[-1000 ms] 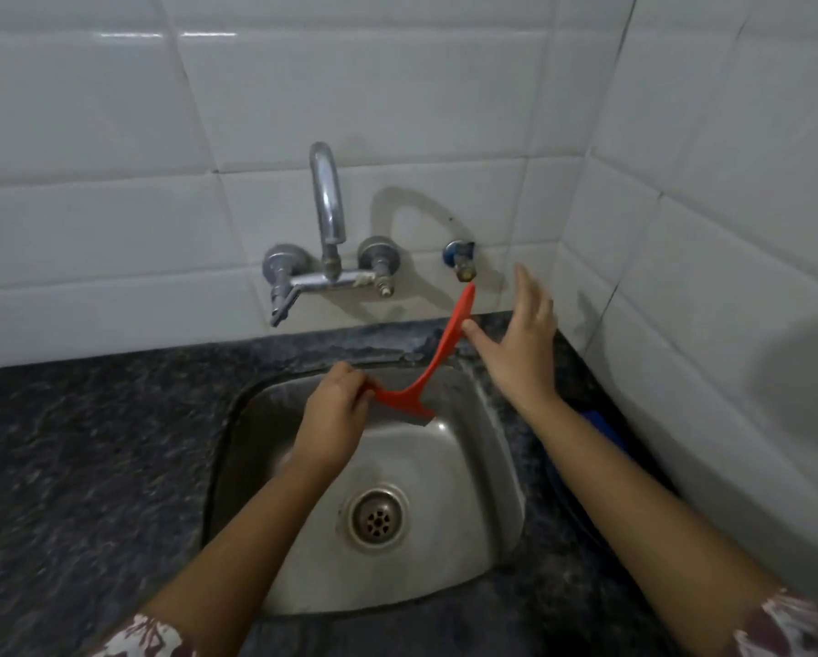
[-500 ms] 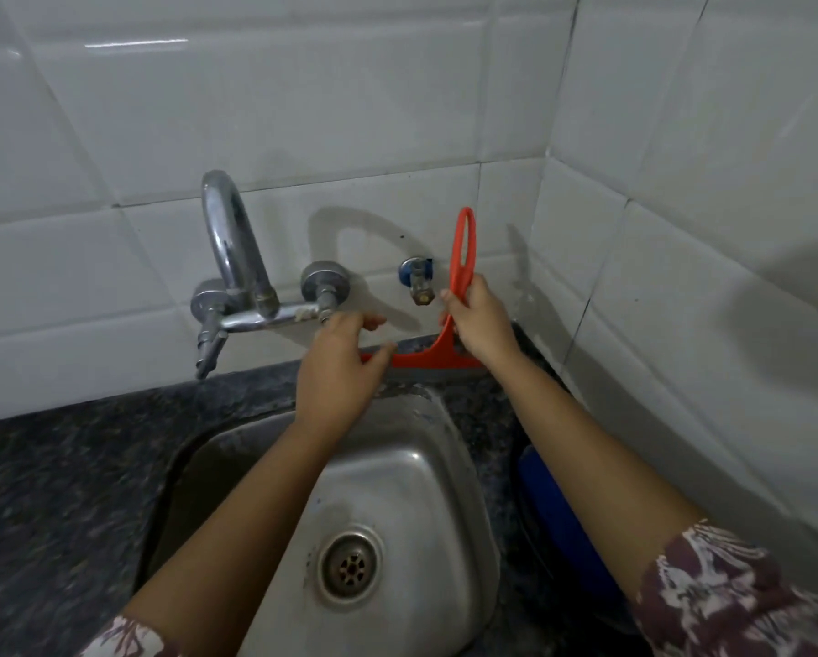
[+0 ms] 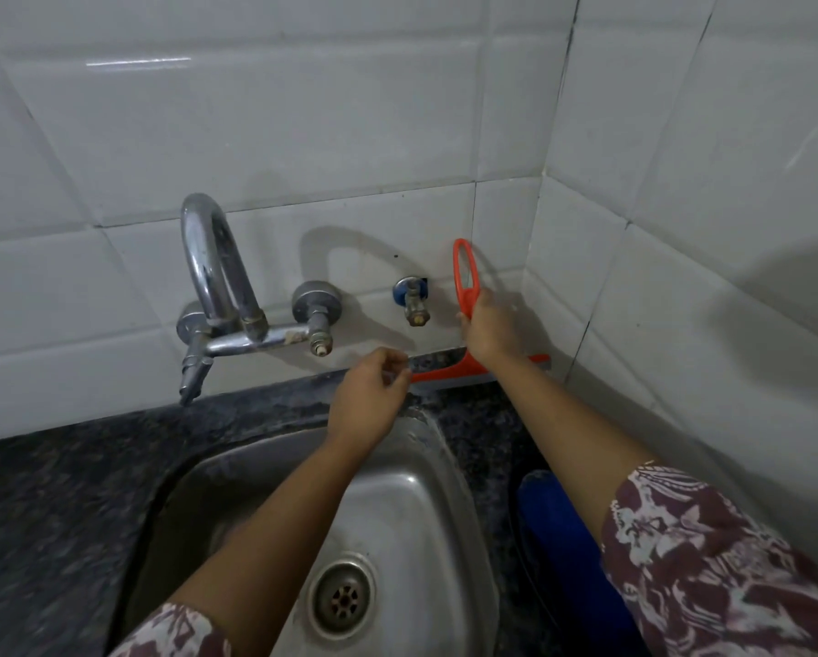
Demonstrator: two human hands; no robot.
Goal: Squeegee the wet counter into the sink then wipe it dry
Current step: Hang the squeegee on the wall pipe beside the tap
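Right hand (image 3: 490, 327) grips the orange squeegee (image 3: 466, 296) handle, blade now set on the counter (image 3: 473, 419) strip behind the sink (image 3: 397, 490). Left hand (image 3: 371, 400) has let go, fingers loosely curled and empty. Likely ready to pull water forward.

A home kitchen: steel sink (image 3: 426, 505), wall tap (image 3: 217, 296), white tiles (image 3: 255, 111), dark stone counter (image 3: 42, 505).

Glossy white wall tiles (image 3: 265, 111) meet in a corner, dimly lit.
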